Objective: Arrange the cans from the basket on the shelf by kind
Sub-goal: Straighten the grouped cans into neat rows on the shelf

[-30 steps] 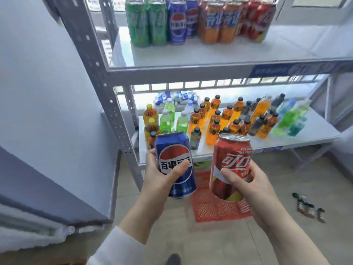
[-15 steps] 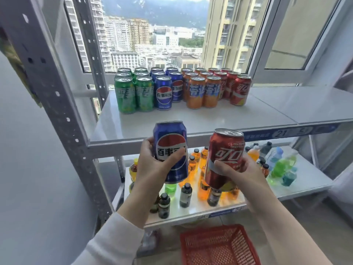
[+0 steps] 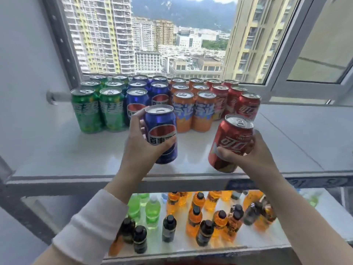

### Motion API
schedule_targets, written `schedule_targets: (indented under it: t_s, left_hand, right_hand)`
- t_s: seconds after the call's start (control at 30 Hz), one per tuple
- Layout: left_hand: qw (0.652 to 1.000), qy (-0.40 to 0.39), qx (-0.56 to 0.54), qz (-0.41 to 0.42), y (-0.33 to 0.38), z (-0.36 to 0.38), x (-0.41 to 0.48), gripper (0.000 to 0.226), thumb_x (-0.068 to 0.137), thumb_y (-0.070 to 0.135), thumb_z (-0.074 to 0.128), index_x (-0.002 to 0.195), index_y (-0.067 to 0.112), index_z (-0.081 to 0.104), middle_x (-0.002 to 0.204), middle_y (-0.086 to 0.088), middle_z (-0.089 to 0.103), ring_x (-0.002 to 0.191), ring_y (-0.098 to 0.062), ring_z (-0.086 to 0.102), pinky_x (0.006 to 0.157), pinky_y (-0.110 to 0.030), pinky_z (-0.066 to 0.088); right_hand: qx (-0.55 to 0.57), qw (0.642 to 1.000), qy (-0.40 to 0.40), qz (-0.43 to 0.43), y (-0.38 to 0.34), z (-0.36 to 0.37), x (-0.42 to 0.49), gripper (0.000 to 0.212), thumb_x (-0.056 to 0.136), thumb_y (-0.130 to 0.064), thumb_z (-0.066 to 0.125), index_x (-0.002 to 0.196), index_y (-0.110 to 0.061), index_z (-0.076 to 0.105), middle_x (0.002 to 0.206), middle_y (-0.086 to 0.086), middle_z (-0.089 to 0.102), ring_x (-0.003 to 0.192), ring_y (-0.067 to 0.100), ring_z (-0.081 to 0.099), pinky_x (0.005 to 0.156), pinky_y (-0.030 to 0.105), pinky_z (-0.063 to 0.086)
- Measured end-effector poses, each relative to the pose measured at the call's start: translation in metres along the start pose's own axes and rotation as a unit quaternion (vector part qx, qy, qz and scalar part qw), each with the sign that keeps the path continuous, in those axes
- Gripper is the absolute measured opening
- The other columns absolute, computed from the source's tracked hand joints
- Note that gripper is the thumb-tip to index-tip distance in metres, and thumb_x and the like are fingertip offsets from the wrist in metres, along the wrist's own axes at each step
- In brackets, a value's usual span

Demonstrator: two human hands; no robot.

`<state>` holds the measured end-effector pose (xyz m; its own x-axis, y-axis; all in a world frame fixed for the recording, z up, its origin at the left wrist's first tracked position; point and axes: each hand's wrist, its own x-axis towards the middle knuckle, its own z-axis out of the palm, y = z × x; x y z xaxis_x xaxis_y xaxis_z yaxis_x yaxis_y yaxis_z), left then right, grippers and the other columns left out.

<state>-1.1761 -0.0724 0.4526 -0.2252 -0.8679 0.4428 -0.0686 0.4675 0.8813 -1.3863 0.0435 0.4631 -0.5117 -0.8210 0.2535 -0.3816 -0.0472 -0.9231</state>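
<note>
A: Far left on the top shelf [image 3: 76,150], green cans [image 3: 87,111] are seen upright, filed back toward the window [image 3: 298,54].

B: Next along, blue cans [image 3: 137,96] are lined up the same way, lids up.

A: And right in front of them, a blue can [image 3: 160,131] is gripped by the left hand [image 3: 141,142]. The thumb is laid across the lower logo, the fingers are curled round the back, and the can is clamped between them.

B: Its long axis is near vertical, lid up, logo turned to the camera. It is carried low over the board; whether the base touches cannot be told.

A: Moving right, orange cans [image 3: 193,111] are stood upright just behind and beside it.

B: Then red cans [image 3: 248,106] are found at the right end of the block.

A: In front of those, near the board's front edge, a red can [image 3: 231,142] is held by the right hand [image 3: 248,155]. The thumb is pressed across the label and the fingers are wrapped round the far side.

B: That one is tilted! The lid is leaned up and to the right, the base is swung left, and it is not set flat.

A: Below, between the arms, orange, green and dark bottles [image 3: 193,217] are seen standing on the lower shelf [image 3: 324,207].
</note>
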Motion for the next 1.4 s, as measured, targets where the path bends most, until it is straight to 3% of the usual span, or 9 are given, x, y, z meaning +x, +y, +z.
schedule_targets:
  t_s: [0.17, 0.4, 0.6, 0.7, 0.8, 0.9, 1.07, 1.2, 1.4]
  left_hand:
    - [0.999, 0.02, 0.049, -0.002, -0.013, 0.018, 0.026, 0.08, 0.061, 0.017, 0.086, 0.122, 0.029, 0.035, 0.11, 0.011, 0.058, 0.099, 0.001, 0.06, 0.083, -0.02, 0.051]
    - [0.997, 0.019, 0.076, -0.005, -0.019, 0.027, 0.039, 0.078, 0.059, 0.019, 0.085, 0.119, 0.03, 0.035, 0.107, 0.017, 0.055, 0.095, 0.009, 0.058, 0.078, -0.008, 0.047]
    - [0.995, -0.022, 0.097, 0.011, -0.021, 0.028, 0.04, 0.08, 0.063, 0.018, 0.083, 0.119, 0.034, 0.028, 0.114, 0.013, 0.051, 0.11, -0.006, 0.056, 0.086, -0.016, 0.05]
    - [0.992, -0.041, 0.118, 0.006, -0.017, 0.027, 0.041, 0.08, 0.064, 0.022, 0.082, 0.121, 0.034, 0.026, 0.12, 0.006, 0.051, 0.113, -0.01, 0.055, 0.09, -0.023, 0.049]
    - [0.985, -0.053, 0.161, 0.013, -0.005, 0.023, 0.043, 0.093, 0.062, 0.028, 0.083, 0.132, 0.034, 0.022, 0.13, 0.0, 0.047, 0.119, -0.014, 0.05, 0.096, -0.03, 0.043]
    - [0.967, -0.074, 0.235, 0.057, 0.016, 0.015, 0.051, 0.1, 0.06, 0.039, 0.081, 0.14, 0.031, 0.021, 0.138, -0.001, 0.041, 0.126, -0.015, 0.04, 0.1, -0.03, 0.033]
    - [0.895, -0.186, 0.395, 0.095, 0.037, 0.006, 0.068, 0.082, 0.066, 0.047, 0.075, 0.136, 0.023, 0.041, 0.136, 0.001, 0.044, 0.127, -0.019, 0.039, 0.103, -0.033, 0.034]
    - [0.882, -0.214, 0.411, 0.089, 0.04, 0.005, 0.078, 0.08, 0.065, 0.046, 0.077, 0.134, 0.024, 0.045, 0.13, 0.001, 0.046, 0.12, -0.018, 0.043, 0.095, -0.032, 0.041]
    - [0.873, -0.225, 0.423, 0.095, 0.04, 0.003, 0.09, 0.072, 0.064, 0.052, 0.076, 0.128, 0.033, 0.049, 0.122, 0.006, 0.046, 0.108, -0.012, 0.045, 0.082, -0.028, 0.043]
  right_hand:
    - [-0.025, 0.999, -0.044, -0.011, 0.023, -0.007, 0.054, 0.067, 0.058, -0.023, 0.087, 0.113, -0.023, 0.049, 0.107, -0.005, 0.065, 0.1, 0.011, 0.062, 0.087, 0.037, 0.052]
    - [-0.022, 0.999, -0.041, -0.017, 0.031, -0.002, 0.079, 0.07, 0.058, -0.019, 0.086, 0.115, -0.019, 0.046, 0.105, -0.012, 0.062, 0.093, -0.003, 0.059, 0.079, 0.021, 0.049]
    - [-0.059, 0.997, -0.023, -0.031, 0.029, 0.002, 0.073, 0.07, 0.061, -0.022, 0.085, 0.119, -0.017, 0.045, 0.107, -0.011, 0.06, 0.094, -0.001, 0.058, 0.075, 0.011, 0.046]
    - [-0.077, 0.996, -0.019, -0.028, 0.029, 0.003, 0.071, 0.076, 0.061, -0.026, 0.084, 0.124, -0.018, 0.044, 0.113, -0.007, 0.059, 0.102, 0.008, 0.059, 0.077, 0.013, 0.044]
    - [-0.085, 0.995, -0.046, -0.013, 0.018, -0.002, 0.071, 0.092, 0.056, -0.034, 0.084, 0.134, -0.021, 0.037, 0.113, -0.011, 0.056, 0.102, 0.005, 0.057, 0.079, 0.012, 0.045]
    - [-0.151, 0.987, -0.03, -0.044, -0.003, -0.015, 0.074, 0.105, 0.05, -0.047, 0.078, 0.14, -0.024, 0.03, 0.117, -0.008, 0.047, 0.106, 0.009, 0.05, 0.09, 0.023, 0.043]
    - [-0.292, 0.948, -0.087, -0.088, -0.029, -0.025, 0.086, 0.088, 0.058, -0.048, 0.08, 0.133, -0.02, 0.044, 0.131, 0.001, 0.05, 0.115, 0.014, 0.049, 0.093, 0.023, 0.038]
    - [-0.354, 0.924, -0.113, -0.09, -0.039, -0.026, 0.094, 0.082, 0.06, -0.047, 0.081, 0.13, -0.019, 0.049, 0.129, -0.001, 0.054, 0.103, 0.009, 0.048, 0.084, 0.017, 0.034]
    - [-0.339, 0.931, -0.131, -0.037, -0.048, -0.026, 0.108, 0.068, 0.051, -0.044, 0.087, 0.108, -0.022, 0.056, 0.109, -0.002, 0.06, 0.1, 0.015, 0.056, 0.084, 0.032, 0.051]
